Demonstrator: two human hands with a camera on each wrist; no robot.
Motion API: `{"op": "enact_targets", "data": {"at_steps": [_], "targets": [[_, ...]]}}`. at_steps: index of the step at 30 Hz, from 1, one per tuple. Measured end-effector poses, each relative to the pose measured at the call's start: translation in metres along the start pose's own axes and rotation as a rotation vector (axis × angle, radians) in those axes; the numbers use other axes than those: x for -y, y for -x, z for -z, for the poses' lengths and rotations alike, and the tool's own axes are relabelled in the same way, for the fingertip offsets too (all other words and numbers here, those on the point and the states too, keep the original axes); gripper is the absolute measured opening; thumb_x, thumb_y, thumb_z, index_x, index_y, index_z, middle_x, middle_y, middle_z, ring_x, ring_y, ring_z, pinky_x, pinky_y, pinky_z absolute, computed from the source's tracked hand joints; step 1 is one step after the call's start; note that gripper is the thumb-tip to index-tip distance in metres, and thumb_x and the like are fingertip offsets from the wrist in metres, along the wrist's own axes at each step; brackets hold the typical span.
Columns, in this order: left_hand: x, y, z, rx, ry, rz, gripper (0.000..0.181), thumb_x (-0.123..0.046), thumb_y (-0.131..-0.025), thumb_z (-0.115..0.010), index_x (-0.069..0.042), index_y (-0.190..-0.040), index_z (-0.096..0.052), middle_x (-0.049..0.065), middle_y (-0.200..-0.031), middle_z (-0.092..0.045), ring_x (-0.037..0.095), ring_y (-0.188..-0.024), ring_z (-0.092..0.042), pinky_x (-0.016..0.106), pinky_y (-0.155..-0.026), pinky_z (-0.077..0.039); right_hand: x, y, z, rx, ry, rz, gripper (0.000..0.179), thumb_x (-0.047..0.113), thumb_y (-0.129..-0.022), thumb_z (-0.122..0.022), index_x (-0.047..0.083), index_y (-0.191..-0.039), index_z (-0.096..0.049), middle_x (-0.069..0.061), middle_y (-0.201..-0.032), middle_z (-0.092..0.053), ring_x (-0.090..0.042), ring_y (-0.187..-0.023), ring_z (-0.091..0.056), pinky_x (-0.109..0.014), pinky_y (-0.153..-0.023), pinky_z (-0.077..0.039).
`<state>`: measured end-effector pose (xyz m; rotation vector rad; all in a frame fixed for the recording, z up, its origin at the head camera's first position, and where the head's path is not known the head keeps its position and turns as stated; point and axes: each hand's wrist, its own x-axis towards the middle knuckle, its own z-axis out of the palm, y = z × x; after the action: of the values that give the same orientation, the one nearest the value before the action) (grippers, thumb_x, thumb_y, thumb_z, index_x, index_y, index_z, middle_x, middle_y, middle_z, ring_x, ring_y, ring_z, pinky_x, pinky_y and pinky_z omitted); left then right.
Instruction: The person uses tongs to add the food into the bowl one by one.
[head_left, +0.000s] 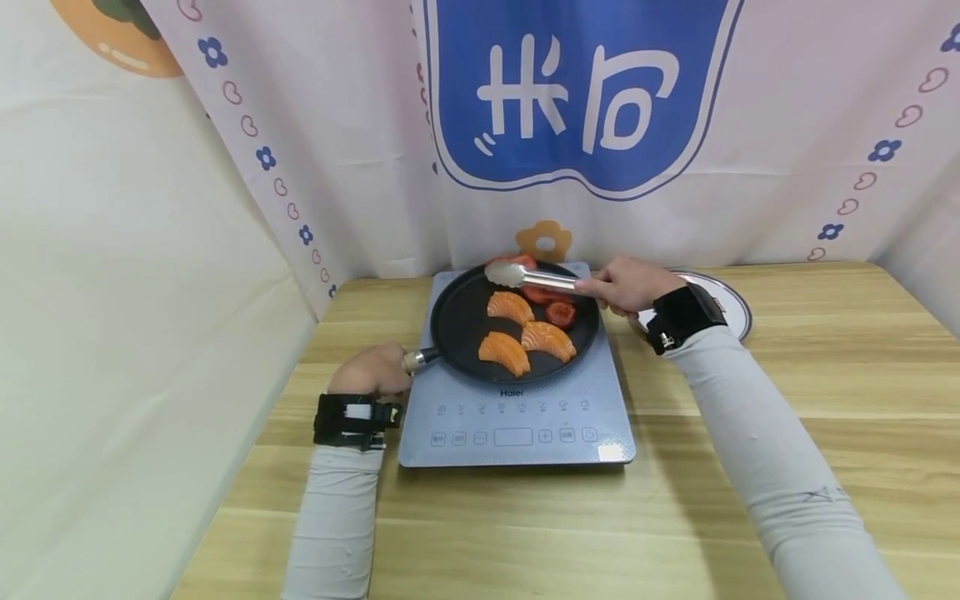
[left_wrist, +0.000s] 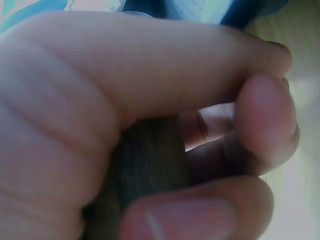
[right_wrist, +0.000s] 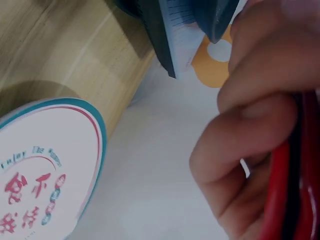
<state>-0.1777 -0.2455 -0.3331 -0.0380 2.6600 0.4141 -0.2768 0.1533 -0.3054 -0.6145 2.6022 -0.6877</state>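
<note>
My left hand (head_left: 372,369) grips the handle (head_left: 417,359) of a round black frying pan (head_left: 459,333), and in the left wrist view its fingers curl round that handle (left_wrist: 150,155). With my right hand (head_left: 633,285) I hold metal tongs (head_left: 551,281), whose red and black grip (right_wrist: 280,195) shows in the right wrist view. The tongs' scalloped head lies over the far part of the pan, beside red tomato pieces (head_left: 561,314), some partly hidden behind the tongs. Three orange salmon slices (head_left: 504,353) lie nearer the front of the pan.
The pan sits on a grey induction cooker (head_left: 517,454) on a wooden table (head_left: 525,533). A white plate with a printed rim (head_left: 738,312) stands right of it, partly behind my right wrist. A printed curtain (head_left: 375,167) hangs along the table's back edge.
</note>
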Motion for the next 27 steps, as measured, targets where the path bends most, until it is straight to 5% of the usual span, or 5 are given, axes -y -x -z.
{"op": "enact_targets", "data": {"at_steps": [15, 27], "targets": [[0.0, 0.0, -0.001, 0.005, 0.029, -0.004, 0.008, -0.007, -0.088, -0.064, -0.009, -0.082, -0.059, 0.004, -0.074, -0.058, 0.019, -0.066, -0.057, 0.029, -0.057, -0.047, 0.008, 0.002, 0.001, -0.018, 0.081, -0.045, 0.053, 0.053, -0.108, -0.048, 0.009, -0.085, -0.066, 0.002, -0.058, -0.05, -0.014, -0.05, -0.049, -0.029, -0.051, -0.037], [0.0, -0.001, -0.001, 0.003, 0.018, -0.019, 0.007, -0.007, -0.087, -0.064, -0.008, -0.083, -0.059, 0.004, -0.074, -0.058, 0.019, -0.065, -0.056, 0.029, -0.057, -0.047, 0.015, 0.009, 0.007, -0.117, 0.133, -0.099, 0.055, 0.057, -0.107, -0.048, 0.011, -0.083, -0.068, 0.001, -0.061, -0.056, -0.018, -0.055, -0.056, -0.031, -0.053, -0.041]]}}
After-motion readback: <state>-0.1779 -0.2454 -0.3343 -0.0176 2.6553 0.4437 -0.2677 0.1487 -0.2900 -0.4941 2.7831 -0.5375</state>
